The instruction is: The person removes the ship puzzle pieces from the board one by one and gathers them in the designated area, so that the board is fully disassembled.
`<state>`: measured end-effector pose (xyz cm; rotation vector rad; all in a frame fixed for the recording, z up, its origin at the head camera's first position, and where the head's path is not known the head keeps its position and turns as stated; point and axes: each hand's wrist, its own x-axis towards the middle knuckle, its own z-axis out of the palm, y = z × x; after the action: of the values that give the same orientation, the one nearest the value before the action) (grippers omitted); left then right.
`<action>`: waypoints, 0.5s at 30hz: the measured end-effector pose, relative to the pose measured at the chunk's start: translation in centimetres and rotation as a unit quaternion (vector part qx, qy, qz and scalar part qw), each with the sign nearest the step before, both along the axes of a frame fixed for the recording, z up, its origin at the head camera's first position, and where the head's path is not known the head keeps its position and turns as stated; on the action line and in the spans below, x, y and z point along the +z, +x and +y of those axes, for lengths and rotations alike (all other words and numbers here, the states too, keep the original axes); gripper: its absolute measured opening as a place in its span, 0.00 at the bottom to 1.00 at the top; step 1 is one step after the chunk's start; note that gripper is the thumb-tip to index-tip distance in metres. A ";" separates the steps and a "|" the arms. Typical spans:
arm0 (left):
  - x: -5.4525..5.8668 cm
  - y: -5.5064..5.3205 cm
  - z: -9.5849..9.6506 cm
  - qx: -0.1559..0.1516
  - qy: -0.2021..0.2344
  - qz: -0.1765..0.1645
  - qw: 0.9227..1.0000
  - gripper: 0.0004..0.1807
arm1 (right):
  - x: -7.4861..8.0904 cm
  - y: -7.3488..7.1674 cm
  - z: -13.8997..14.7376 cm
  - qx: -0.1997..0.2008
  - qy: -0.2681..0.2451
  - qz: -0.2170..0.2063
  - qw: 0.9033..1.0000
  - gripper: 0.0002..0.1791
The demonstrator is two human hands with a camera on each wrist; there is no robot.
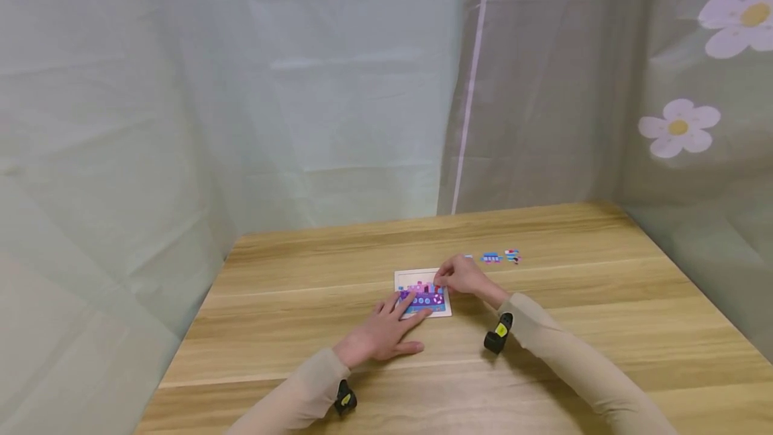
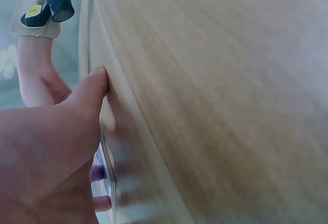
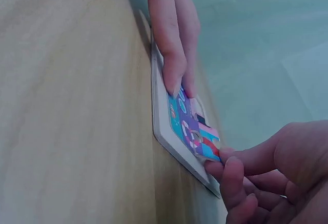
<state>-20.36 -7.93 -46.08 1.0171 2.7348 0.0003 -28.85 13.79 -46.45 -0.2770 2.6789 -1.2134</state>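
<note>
A white-framed jigsaw puzzle board (image 1: 448,311) lies on the table, carrying a colourful ship picture in purple, pink and blue. My left hand (image 1: 386,329) rests over its lower left, fingers spread and straight; in the right wrist view its fingertips press the picture. At the right side of the board, my right hand (image 1: 464,275) pinches a puzzle piece (image 3: 210,143) in blue and red between thumb and finger. The piece sits at the picture's right edge, slightly tilted in the right wrist view. The left wrist view shows my left thumb (image 2: 95,88) at the tabletop.
Beyond my right hand lie several loose puzzle pieces (image 1: 492,257), with a small colourful cluster (image 1: 512,256) at their right end. The wood-grain table (image 1: 290,301) ends at hanging curtains (image 1: 338,119) behind and on both sides.
</note>
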 end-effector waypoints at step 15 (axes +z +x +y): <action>-0.4 0.0 -0.3 0.006 0.016 -0.016 1.000 0.36 | -0.4 -0.3 1.7 -0.011 -0.061 -0.023 0.998 0.07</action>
<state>-20.38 -8.19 -46.45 0.9991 2.7196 0.0620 -29.10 15.49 -46.86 -0.2330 2.5806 -1.3746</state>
